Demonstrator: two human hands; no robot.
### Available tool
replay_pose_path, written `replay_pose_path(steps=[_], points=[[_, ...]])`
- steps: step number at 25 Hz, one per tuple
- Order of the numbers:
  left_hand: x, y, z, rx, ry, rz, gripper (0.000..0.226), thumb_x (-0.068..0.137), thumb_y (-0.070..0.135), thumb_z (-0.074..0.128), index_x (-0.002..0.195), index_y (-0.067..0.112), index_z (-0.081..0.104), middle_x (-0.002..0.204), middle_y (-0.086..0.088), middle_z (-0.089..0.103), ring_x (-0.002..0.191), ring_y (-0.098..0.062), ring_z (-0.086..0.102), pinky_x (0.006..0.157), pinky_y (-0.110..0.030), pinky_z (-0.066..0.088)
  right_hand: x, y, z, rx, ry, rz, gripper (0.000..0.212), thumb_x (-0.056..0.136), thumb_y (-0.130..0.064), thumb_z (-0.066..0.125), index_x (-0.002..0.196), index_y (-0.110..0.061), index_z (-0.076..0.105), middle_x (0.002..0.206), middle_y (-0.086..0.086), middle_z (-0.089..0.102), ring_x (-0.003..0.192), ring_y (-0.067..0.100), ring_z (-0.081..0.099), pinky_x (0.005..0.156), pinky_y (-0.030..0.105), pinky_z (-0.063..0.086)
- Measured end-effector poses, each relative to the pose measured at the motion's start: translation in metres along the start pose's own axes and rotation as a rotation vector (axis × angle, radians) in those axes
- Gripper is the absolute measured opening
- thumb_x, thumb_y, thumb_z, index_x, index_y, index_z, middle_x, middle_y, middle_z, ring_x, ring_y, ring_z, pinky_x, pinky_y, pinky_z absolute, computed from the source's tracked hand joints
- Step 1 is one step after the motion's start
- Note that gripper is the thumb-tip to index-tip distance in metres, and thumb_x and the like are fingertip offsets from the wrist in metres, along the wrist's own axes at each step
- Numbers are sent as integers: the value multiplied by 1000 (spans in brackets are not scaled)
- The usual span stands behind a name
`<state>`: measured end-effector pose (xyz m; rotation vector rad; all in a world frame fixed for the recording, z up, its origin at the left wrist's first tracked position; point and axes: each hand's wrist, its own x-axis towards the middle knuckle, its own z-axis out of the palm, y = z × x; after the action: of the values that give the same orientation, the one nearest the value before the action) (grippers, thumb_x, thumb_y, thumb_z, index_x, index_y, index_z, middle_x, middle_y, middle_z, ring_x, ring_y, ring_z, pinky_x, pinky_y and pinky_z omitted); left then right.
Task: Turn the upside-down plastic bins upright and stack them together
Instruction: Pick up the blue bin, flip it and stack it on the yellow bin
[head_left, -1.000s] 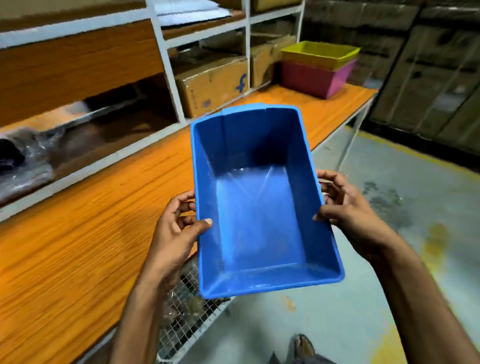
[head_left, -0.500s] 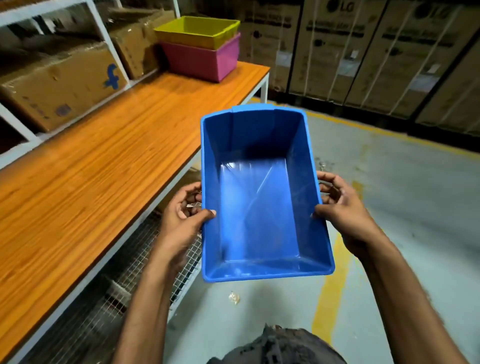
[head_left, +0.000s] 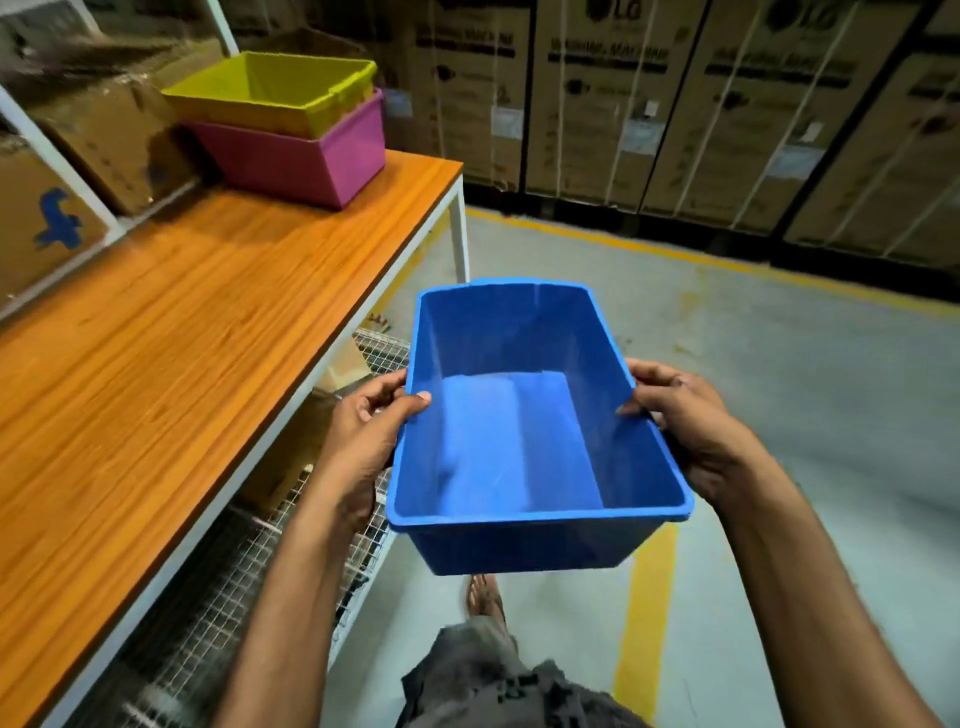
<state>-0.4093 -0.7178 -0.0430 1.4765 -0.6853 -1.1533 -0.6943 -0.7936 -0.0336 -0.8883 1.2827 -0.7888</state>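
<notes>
I hold an empty blue plastic bin (head_left: 519, 441) upright in the air, over the floor just right of the table edge. My left hand (head_left: 363, 431) grips its left rim, thumb inside the wall. My right hand (head_left: 685, 426) grips the right rim the same way. At the far end of the orange wooden table (head_left: 182, 322) a yellow-green bin (head_left: 275, 88) sits nested upright inside a pink bin (head_left: 306, 156).
Shelving with cardboard boxes (head_left: 47, 213) runs along the table's left side. A wire-mesh shelf (head_left: 218, 597) lies under the table. Tall stacked cartons (head_left: 701, 114) line the back wall beyond a yellow floor line (head_left: 644, 613). My foot (head_left: 483, 597) shows below the bin.
My view has swung right and moved along the table toward the stacked bins, which now look nearer. The blue bin has levelled out and sits lower in view; both grips are unchanged.
</notes>
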Motion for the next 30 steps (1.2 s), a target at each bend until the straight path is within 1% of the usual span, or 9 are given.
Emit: replay_pose_path(steps=[4, 9, 11, 16, 18, 22, 25, 27, 30], points=[[86, 28, 22, 8, -62, 24, 32, 92, 3, 67, 123, 11, 71, 115, -17, 74, 96, -26, 70, 88, -40, 57, 68, -42, 3, -28, 52, -47, 54, 78, 14, 54, 119, -18, 73, 118, 17, 75, 93, 26, 71, 84, 42, 57], [173, 77, 46, 26, -121, 73, 41, 92, 6, 68, 129, 24, 68, 103, 0, 71, 81, -6, 73, 58, -21, 55, 137, -110, 6, -38, 88, -155, 61, 78, 19, 54, 119, -23, 70, 115, 4, 75, 100, 20, 68, 80, 38, 50], [200, 91, 57, 19, -134, 98, 43, 92, 9, 70, 130, 28, 67, 106, 1, 71, 84, -8, 73, 57, -22, 54, 165, -134, 6, -51, 89, -221, 63, 78, 20, 55, 115, -28, 70, 118, 3, 73, 98, 20, 66, 81, 39, 47], [264, 112, 93, -3, -50, 235, 43, 91, 1, 68, 126, 26, 66, 99, 15, 76, 89, -6, 71, 68, -19, 57, 250, -191, -5, -148, -38, -351, 65, 81, 18, 64, 127, -28, 67, 120, 4, 67, 83, 11, 62, 62, 15, 51], [289, 120, 111, -4, 4, 280, 42, 91, 2, 67, 126, 26, 65, 104, 13, 76, 93, -6, 69, 76, -21, 57, 290, -215, -15, -160, -149, -374, 66, 84, 16, 66, 131, -31, 64, 121, 3, 66, 88, 11, 65, 66, 18, 54], [340, 143, 153, -54, 127, 358, 50, 87, 15, 75, 134, 26, 64, 130, -13, 66, 109, -16, 63, 98, -43, 52, 378, -275, -31, -262, -340, -431, 70, 88, 14, 65, 140, -32, 56, 125, 4, 62, 102, 17, 63, 79, 28, 55], [369, 167, 183, -92, 232, 420, 51, 82, 15, 74, 130, 26, 65, 120, -4, 71, 108, -14, 63, 94, -33, 55, 436, -324, -35, -269, -428, -464, 72, 86, 15, 66, 138, -33, 57, 131, 10, 61, 106, 20, 60, 84, 30, 56], [388, 185, 196, -101, 289, 468, 52, 80, 14, 80, 128, 28, 65, 118, -1, 70, 109, -20, 60, 97, -42, 52, 469, -357, -32, -274, -495, -503, 73, 85, 16, 66, 136, -36, 58, 134, 14, 59, 109, 24, 59, 88, 32, 56], [407, 215, 202, -104, 380, 539, 52, 79, 14, 79, 126, 31, 65, 126, -2, 70, 116, -22, 60, 106, -60, 43, 504, -396, -15, -239, -585, -555, 74, 85, 18, 64, 138, -33, 57, 132, 15, 61, 122, 39, 57, 103, 47, 54]])
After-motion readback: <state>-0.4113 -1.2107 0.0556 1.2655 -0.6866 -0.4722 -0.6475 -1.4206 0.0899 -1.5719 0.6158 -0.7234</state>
